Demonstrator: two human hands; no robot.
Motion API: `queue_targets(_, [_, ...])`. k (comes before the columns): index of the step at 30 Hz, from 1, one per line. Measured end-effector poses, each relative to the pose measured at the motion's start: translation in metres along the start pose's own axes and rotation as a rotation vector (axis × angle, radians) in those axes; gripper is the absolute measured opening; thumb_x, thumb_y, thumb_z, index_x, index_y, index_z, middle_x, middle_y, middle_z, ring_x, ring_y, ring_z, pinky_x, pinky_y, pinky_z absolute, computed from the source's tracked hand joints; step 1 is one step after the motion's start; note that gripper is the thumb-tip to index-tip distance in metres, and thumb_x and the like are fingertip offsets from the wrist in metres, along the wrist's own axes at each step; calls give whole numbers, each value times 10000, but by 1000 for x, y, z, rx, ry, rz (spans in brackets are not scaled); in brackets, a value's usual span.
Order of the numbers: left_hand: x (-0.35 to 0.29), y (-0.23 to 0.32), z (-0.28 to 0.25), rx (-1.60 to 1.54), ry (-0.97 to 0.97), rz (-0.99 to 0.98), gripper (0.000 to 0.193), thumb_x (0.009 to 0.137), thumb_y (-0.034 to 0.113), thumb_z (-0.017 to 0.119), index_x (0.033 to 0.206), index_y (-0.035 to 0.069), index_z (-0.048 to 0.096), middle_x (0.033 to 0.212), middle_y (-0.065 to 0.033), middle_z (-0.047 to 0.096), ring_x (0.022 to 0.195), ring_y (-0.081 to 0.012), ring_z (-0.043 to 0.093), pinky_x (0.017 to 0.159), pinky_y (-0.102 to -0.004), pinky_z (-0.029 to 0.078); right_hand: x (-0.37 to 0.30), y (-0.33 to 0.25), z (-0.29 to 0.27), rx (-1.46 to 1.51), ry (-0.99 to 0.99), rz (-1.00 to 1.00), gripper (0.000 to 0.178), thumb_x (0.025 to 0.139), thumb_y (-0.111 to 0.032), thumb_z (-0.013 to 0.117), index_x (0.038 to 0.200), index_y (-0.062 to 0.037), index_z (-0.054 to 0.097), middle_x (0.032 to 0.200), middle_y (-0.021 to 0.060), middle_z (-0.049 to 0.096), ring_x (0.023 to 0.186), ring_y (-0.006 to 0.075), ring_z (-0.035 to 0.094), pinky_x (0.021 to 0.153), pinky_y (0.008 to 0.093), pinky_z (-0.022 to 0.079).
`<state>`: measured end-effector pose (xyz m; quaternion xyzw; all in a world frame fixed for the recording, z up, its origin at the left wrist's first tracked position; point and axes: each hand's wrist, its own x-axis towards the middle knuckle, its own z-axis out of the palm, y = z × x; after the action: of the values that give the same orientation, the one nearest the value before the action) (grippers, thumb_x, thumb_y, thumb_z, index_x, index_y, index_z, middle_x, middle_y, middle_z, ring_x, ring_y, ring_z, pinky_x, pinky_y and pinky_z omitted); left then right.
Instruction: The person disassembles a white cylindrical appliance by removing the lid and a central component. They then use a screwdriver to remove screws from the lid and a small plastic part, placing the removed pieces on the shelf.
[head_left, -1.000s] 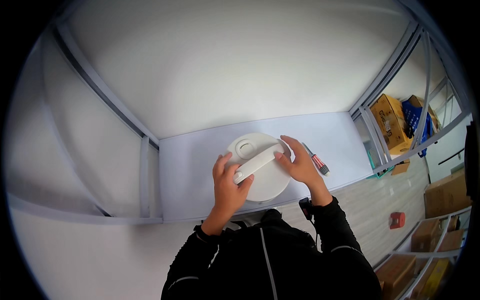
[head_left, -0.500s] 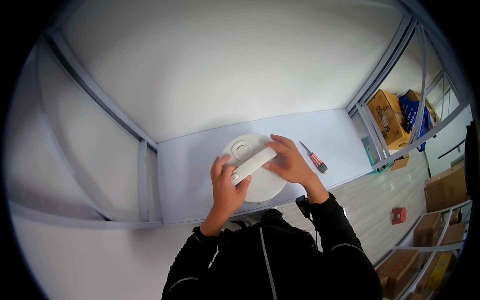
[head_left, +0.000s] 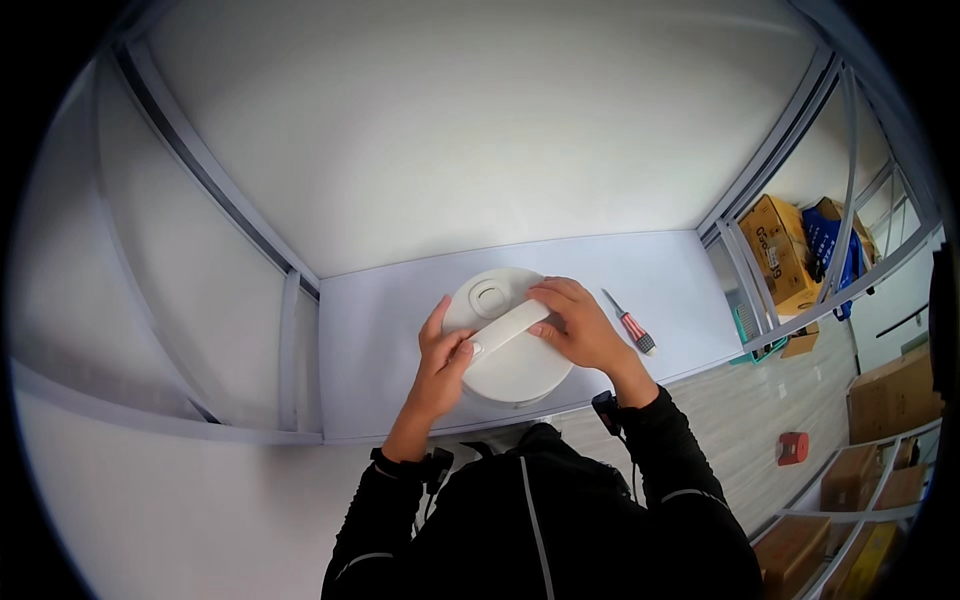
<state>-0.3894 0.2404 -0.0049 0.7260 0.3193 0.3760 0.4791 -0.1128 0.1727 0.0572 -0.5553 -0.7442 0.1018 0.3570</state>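
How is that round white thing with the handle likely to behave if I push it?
The round white thing should probably resist tipping, given its broad outline, though its height is hard to judge. Its handle looks stiff, showing no bend between the left hand and the right hand. Looking smooth, it might also feel slippery.

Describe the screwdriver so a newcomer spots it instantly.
Find the pale table by the white wall. On it, right of the round white object, lies the screwdriver, pointing toward the wall. Its red-and-dark handle sets it apart from that white neighbour.
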Motion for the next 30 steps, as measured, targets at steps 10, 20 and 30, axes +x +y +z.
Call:
queue_targets(10, [5, 6, 1, 46, -22, -8, 294, 1095, 231, 579, 1169, -24, 706, 1722, -222, 220, 1531, -372, 267, 1196, -474, 352, 1, 2, 0, -26, -13, -18, 473, 915, -268, 806, 1329, -68, 697, 1325, 154, 667, 1277, 403, 589, 1089, 503, 468])
queue_targets(20, [3, 9, 1, -6, -4, 11, 323, 1004, 253, 711, 1177, -20, 711, 1718, -254, 228, 1506, -398, 360, 1157, -488, 412, 4, 2, -3, 6, -35, -30, 472, 902, -216, 822, 1330, -59, 698, 1318, 165, 662, 1258, 410, 587, 1066, 497, 494])
queue_targets(30, [2, 37, 12, 303, 79, 33, 410, 832, 223, 883, 1124, -7, 708, 1692, -275, 315, 1405, -440, 542, 1057, -493, 518, 6, 1, -4, 8, -53, -13, 474, 871, -187, 851, 1313, -83, 716, 1300, 117, 673, 1222, 381, 569, 1038, 480, 503])
